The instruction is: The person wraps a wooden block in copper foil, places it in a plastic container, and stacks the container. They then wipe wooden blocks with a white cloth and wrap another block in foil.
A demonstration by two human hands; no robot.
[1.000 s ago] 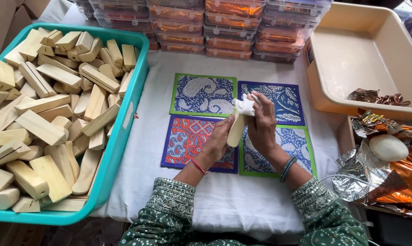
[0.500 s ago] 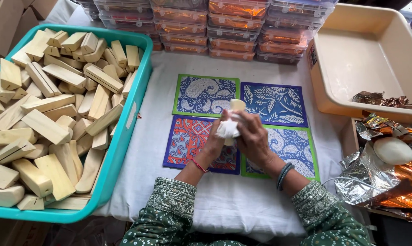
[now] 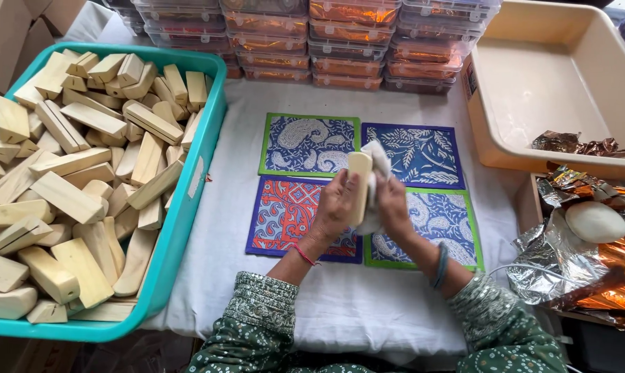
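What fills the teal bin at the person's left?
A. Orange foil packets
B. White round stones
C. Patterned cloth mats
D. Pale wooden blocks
D. The teal bin is heaped with pale wooden blocks, cut in wedge and bar shapes; the patterned mats lie flat on the white cloth in the middle instead, under the left hand and right hand.

Both forearms reach forward from patterned green sleeves and meet at the middle. The left hand (image 3: 336, 206) stands with its fingers curled closed in a grip, a red thread at its wrist. The right hand (image 3: 393, 204) faces it, fingers closed, bangles on its wrist.
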